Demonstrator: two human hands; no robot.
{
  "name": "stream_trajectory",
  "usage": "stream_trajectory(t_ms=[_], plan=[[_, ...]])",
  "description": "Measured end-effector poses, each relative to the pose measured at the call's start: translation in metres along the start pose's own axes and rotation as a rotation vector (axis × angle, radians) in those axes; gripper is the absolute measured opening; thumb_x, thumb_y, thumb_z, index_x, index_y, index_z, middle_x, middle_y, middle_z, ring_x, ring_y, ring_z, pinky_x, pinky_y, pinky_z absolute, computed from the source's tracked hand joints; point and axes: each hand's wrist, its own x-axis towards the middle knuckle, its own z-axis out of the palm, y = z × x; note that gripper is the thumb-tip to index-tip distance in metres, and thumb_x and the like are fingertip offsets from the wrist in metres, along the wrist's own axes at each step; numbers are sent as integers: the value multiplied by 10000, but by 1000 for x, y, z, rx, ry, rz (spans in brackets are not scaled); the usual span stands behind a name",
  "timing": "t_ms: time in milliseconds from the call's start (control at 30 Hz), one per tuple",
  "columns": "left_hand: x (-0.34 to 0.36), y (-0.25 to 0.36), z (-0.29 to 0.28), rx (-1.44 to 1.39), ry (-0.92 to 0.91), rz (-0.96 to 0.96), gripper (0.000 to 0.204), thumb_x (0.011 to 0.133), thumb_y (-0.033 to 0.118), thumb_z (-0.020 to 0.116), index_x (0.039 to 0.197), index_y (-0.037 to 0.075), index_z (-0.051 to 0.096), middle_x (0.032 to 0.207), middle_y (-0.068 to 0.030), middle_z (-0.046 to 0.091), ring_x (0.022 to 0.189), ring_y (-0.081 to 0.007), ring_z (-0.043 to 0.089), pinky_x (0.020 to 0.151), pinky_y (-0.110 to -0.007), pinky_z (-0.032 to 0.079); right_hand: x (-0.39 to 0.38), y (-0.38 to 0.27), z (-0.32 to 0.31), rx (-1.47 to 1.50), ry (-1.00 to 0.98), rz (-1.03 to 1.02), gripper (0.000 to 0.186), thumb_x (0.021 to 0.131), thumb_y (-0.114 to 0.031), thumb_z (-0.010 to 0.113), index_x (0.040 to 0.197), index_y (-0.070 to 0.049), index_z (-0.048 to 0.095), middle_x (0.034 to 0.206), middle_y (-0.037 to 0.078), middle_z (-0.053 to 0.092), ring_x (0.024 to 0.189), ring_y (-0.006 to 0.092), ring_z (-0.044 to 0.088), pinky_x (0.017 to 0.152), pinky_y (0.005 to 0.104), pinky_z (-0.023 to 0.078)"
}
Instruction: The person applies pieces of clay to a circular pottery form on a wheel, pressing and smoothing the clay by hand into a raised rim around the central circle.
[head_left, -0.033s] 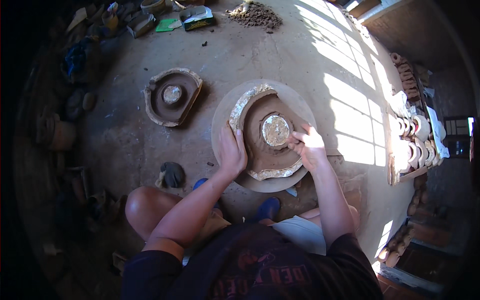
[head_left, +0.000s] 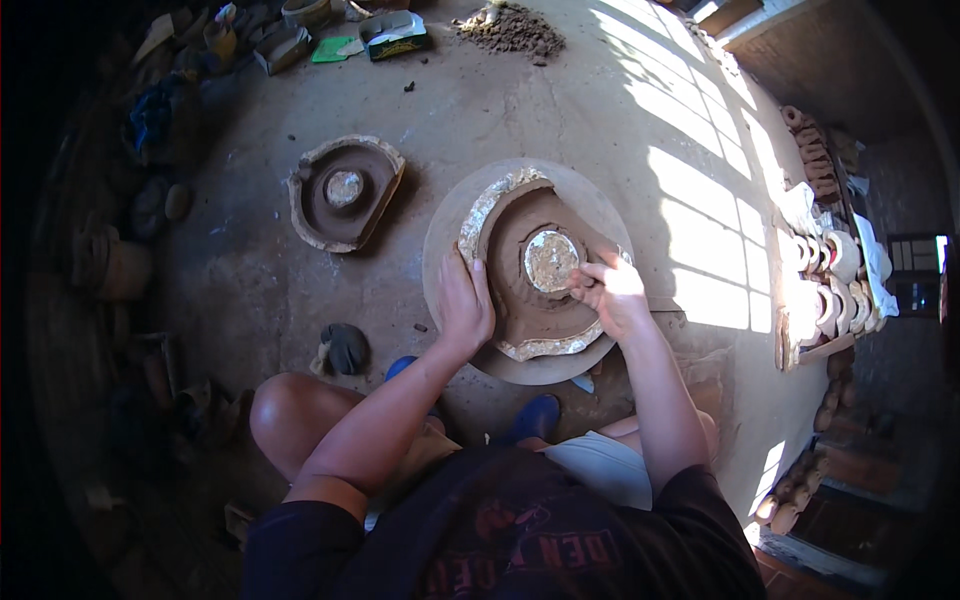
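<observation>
A round mould [head_left: 515,183] with a crusty white rim and brown clay lining [head_left: 507,292] rests on a pale round board [head_left: 447,210]. A whitish disc-topped core [head_left: 551,262] stands in its middle, ringed by clay. My left hand [head_left: 467,305] grips the mould's left rim, fingers along the outside and thumb toward the inside. Over the right part of the clay, my right hand [head_left: 607,292] has its fingers curled together, tips close beside the core. Whatever those fingers pinch, if anything, is hidden.
A second, smaller clay-lined mould [head_left: 300,215] lies on the floor to the left. Nearer me is a dark lump [head_left: 346,349]. At the back are a clay heap [head_left: 510,30] and an open box [head_left: 393,36]. Curved clay pieces [head_left: 840,305] fill a rack at right.
My right hand has shifted slightly left, bringing its fingertips closer to the core. The left hand and the mould stay where they were.
</observation>
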Motion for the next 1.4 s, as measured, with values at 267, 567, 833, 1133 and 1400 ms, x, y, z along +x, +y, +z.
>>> stream_trajectory(t_ms=[267, 567, 833, 1133, 1400], plan=[[5, 9, -2, 73, -6, -12, 498, 1137, 230, 484, 1517, -92, 464, 1297, -343, 615, 1210, -519, 592, 1040, -573, 461, 16, -18, 50, -302, -90, 57, 1015, 953, -85, 640, 1738, 14, 4, 876, 115, 703, 700, 168, 671, 626, 320, 585], [27, 5, -8, 11, -63, 49, 403, 1148, 239, 469, 1403, -66, 531, 1218, -347, 633, 1147, -531, 605, 986, -581, 471, 28, -33, 65, -590, -314, 74, 971, 943, -63, 601, 1757, -46, 71, 766, 75, 682, 576, 137, 644, 507, 277, 543], [47, -4, -6, -21, -146, 60, 406, 1153, 278, 465, 1381, -50, 540, 1213, -329, 639, 1141, -531, 602, 980, -582, 470, 23, -45, 72, -911, -337, 40, 941, 892, -64, 629, 1742, -54, 224, 741, 90, 721, 588, 151, 694, 542, 296, 589], [76, -6, -6, -42, -253, 97, 347, 1151, 295, 458, 1294, -9, 548, 1172, -329, 638, 1131, -537, 594, 968, -585, 467, 15, -56, 80, -1112, -430, 37, 914, 899, -62, 619, 1742, -101, 269, 767, 107, 738, 620, 165, 722, 611, 325, 613], [98, -4, -10, -22, -428, 62, 451, 1165, 340, 448, 1445, 0, 543, 1357, -317, 637, 1313, -497, 584, 1097, -527, 462, 7, -54, 82, -1249, -503, -61, 910, 889, -36, 603, 1741, -160, 308, 733, 111, 702, 577, 165, 675, 640, 337, 596]])
